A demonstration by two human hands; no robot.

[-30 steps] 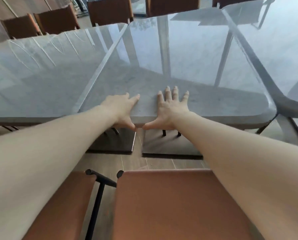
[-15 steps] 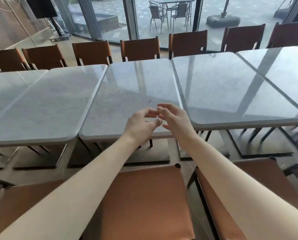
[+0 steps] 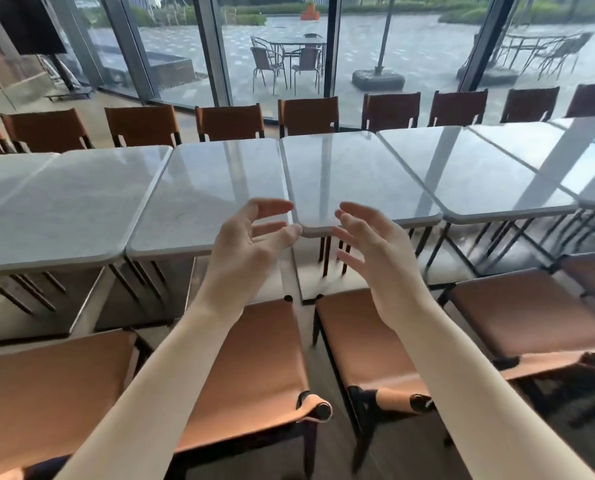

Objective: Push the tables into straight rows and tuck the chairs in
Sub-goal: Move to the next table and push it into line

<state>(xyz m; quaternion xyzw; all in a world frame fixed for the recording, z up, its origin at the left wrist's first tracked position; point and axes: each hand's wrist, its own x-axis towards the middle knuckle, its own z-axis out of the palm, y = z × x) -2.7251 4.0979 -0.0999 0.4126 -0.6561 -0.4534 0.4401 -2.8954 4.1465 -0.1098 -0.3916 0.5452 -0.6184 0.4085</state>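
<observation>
Both hands hover empty, fingers loosely spread, palms facing: left hand (image 3: 251, 242), right hand (image 3: 375, 258). Beyond the fingertips, marble-topped tables (image 3: 216, 188) stand edge to edge in a row. Below the forearms sit tan leather chairs (image 3: 254, 368), not tucked in.

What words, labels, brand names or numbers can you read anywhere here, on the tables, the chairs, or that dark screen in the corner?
None: no readable text appears anywhere in this view.
Marble tables: bare tops, only reflections.
Brown chairs: no tag or logo visible.
Dark screen at upper left: blank.
Patio furniture outside the glass: no sign visible.
</observation>
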